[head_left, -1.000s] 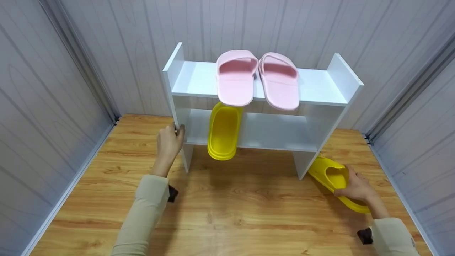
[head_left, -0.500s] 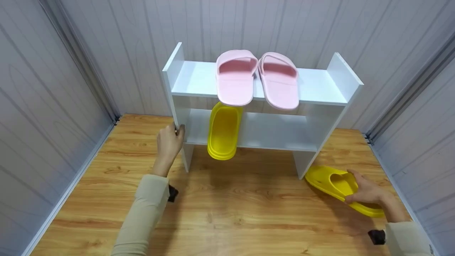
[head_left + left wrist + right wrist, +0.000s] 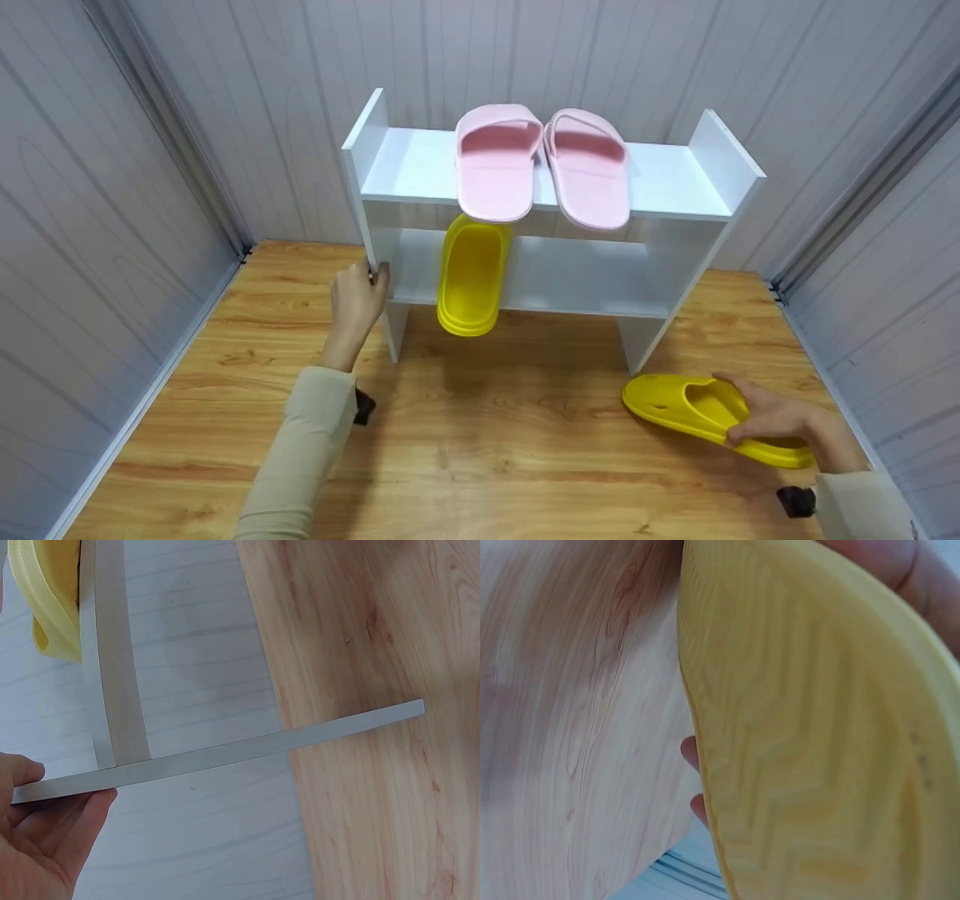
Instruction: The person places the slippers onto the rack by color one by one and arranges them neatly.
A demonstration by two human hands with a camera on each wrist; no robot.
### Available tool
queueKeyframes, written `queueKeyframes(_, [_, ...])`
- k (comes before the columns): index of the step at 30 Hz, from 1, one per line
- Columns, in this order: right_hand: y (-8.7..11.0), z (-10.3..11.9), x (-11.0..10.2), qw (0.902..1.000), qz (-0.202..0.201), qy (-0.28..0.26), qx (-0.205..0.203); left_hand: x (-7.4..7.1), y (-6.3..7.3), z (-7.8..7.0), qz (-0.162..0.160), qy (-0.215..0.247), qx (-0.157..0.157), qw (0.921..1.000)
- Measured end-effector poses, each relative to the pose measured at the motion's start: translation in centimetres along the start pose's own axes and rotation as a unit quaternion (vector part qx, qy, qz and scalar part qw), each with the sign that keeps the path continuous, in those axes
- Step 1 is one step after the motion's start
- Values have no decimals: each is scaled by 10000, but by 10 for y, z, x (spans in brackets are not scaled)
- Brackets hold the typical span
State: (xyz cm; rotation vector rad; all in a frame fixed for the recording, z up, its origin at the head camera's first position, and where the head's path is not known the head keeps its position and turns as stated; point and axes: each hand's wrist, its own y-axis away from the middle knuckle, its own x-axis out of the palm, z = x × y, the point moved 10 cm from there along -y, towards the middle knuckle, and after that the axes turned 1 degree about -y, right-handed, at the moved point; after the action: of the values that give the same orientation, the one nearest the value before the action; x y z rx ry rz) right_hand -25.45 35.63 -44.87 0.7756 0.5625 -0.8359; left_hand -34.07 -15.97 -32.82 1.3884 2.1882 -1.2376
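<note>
My left hand [image 3: 357,297] grips the left side panel of a white shoe rack [image 3: 585,277], thumb on one face and fingers on the other, as the left wrist view also shows. My right hand [image 3: 772,412] holds a yellow slipper [image 3: 660,399] by its sides, toe pointing left, in front of the rack's right leg. Its zigzag-ridged sole [image 3: 802,735] fills much of the right wrist view. A second yellow slipper [image 3: 471,281] rests on the middle shelf at the left, heel jutting past the front edge. Its toe is hidden under the upper shelf's slippers.
Two pink slippers, a left one [image 3: 496,172] and a right one [image 3: 589,176], sit side by side on the top shelf. The rack stands on a wood-patterned floor [image 3: 510,450] before a grey panelled back wall [image 3: 300,112]. Side walls rise at left and right.
The yellow slipper in my right hand has come down and forward from beside the rack's right leg, turning so its toe points more to the left. My left hand has stayed on the panel.
</note>
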Motion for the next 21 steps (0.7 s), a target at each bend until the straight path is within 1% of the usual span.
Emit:
queueKeyframes(5, [-7,7,9,9995,70,-216,-220,1,0,2,33,3,-56,10000])
queueKeyframes(10, [-16,16,21,9977,168,-497,-420,2,0,0,127,22,3,9999])
queueKeyframes(12, [-21,22,25,9971,149,-520,-531,2,0,-1,142,28,39,9999])
queueKeyframes(15, [-28,31,29,9962,12,-435,-751,2,0,0,117,18,31,9999])
queueKeyframes(18, [-33,42,30,9933,-249,-356,-1069,2,0,0,97,15,26,9999])
queueKeyframes(21, [-36,53,29,9896,-479,-373,-1301,1,0,0,65,16,56,10000])
